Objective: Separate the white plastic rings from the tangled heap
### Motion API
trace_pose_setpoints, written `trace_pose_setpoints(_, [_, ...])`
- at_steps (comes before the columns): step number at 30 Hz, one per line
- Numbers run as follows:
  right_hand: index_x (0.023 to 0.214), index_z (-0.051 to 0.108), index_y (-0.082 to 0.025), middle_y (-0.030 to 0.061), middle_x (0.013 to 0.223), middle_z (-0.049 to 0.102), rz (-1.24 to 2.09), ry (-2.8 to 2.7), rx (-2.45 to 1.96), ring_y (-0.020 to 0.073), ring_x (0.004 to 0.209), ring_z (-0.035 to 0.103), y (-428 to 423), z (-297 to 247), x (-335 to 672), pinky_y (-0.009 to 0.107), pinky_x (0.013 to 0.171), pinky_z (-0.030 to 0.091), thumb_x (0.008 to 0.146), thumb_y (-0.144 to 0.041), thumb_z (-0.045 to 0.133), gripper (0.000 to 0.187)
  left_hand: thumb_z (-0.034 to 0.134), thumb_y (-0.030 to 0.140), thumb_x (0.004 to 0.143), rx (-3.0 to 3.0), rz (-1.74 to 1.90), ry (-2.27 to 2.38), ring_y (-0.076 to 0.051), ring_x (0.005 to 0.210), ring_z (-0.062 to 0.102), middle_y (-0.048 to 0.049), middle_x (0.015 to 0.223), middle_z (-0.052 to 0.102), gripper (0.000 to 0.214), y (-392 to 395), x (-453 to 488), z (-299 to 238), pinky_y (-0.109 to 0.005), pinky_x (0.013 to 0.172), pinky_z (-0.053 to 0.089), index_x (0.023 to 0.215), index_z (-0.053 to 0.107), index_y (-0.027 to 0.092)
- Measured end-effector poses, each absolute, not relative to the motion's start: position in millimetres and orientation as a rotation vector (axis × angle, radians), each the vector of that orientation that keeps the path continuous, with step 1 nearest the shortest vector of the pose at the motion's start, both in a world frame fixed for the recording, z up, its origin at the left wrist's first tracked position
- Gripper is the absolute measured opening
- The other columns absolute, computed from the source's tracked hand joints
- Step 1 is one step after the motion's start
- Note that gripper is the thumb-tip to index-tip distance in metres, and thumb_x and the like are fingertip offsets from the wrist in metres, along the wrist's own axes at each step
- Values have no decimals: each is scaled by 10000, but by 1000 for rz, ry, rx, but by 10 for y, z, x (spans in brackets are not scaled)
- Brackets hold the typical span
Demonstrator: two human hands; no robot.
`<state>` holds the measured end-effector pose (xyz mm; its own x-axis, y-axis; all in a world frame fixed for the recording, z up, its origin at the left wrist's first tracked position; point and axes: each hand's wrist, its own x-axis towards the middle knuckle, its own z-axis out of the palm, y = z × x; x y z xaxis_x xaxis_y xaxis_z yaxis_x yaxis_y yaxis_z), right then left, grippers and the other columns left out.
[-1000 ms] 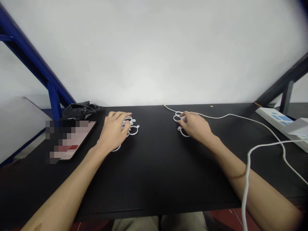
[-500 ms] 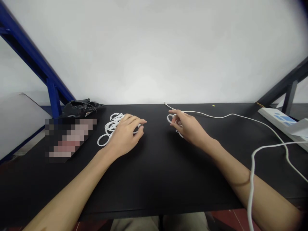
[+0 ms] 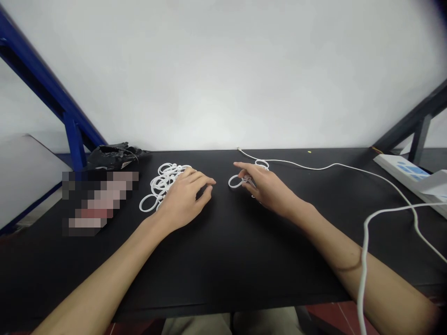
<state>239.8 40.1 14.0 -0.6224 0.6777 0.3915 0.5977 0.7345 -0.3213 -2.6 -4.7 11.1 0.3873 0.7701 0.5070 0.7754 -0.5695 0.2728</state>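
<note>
Several white plastic rings (image 3: 161, 185), each with a small knob, lie in an overlapping pile on the black table. My left hand (image 3: 185, 195) rests over the right side of this pile, thumb and fingers apart, and holds nothing I can see. My right hand (image 3: 261, 184) hovers low over a second, smaller group of white rings. One ring (image 3: 234, 181) lies flat by its thumb, and another (image 3: 261, 164) shows beyond the knuckles. The index finger is stretched out and the thumb is apart from it. The palm hides the rest of that group.
A white cable (image 3: 324, 168) runs across the right of the table (image 3: 209, 260) and loops over my right forearm. A white box with blue print (image 3: 401, 168) stands at the right edge. Crumpled black plastic (image 3: 115, 156) lies back left, near a blue metal frame (image 3: 73, 139).
My right hand has loosened from its pinch and tilted lower. The ring at its fingertips has come down flat, further left. My left hand has barely moved.
</note>
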Motion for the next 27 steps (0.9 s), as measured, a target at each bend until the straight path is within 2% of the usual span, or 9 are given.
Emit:
trace_pose_setpoints(6, [1351,461,-195,95,1123,665,35,-2440,-927,203,956,654,357,204,2391,340,773,551,929,-90,432,436,468,211,940,-2621,-932,-1468,-215,943,523,-41,949,699,209,-47,-22,105,-396,876,461,1011,659,165])
trace_pose_setpoints(12, [1243,559,-211,67,1164,663,-142,-2292,-874,173,925,666,294,268,2377,281,726,554,941,-141,496,316,459,227,944,-2643,-927,-1488,-217,961,530,-35,967,694,211,-76,22,119,-399,883,467,1023,650,186])
trace_pose_setpoints(15, [1167,601,-232,38,1097,693,-65,-2176,-753,151,932,668,228,279,2301,262,775,555,942,-186,536,239,496,301,936,-2640,-932,-1532,-231,1043,527,-44,1102,662,278,-118,58,129,-416,922,460,1178,589,199])
trace_pose_setpoints(17, [1126,618,-242,27,1060,706,-2,-2128,-691,141,921,671,169,277,2232,252,777,557,936,-204,559,203,545,391,912,-2645,-938,-1554,-250,1152,499,-55,1267,593,466,-149,83,126,-450,995,425,1340,465,224])
trace_pose_setpoints(19, [1110,625,-256,25,1056,711,67,-2111,-654,141,925,674,113,265,2166,255,778,564,932,-218,569,190,569,453,893,-2663,-934,-1536,-264,1232,463,-63,1375,521,607,-172,105,112,-474,1050,382,1421,354,244])
trace_pose_setpoints(21, [1117,626,-267,27,1076,710,137,-2103,-624,149,956,674,72,246,2117,276,803,572,932,-227,569,198,552,448,907,-2678,-942,-1488,-260,1205,488,-66,1339,545,572,-181,124,96,-465,1031,398,1407,362,247])
trace_pose_setpoints(24, [1132,626,-269,34,1117,702,204,-2088,-577,158,1005,667,49,224,2083,303,850,572,927,-220,577,217,530,390,926,-2661,-1001,-1411,-238,1032,559,-55,1124,631,396,-174,140,89,-422,920,460,1286,472,233])
trace_pose_setpoints(27, [1090,647,-252,52,1145,690,186,-2061,-636,171,1026,660,63,225,2078,311,862,565,902,-219,615,194,565,353,906,-2577,-1047,-1401,-223,939,557,-48,1027,627,339,-159,139,106,-394,854,473,1209,511,214])
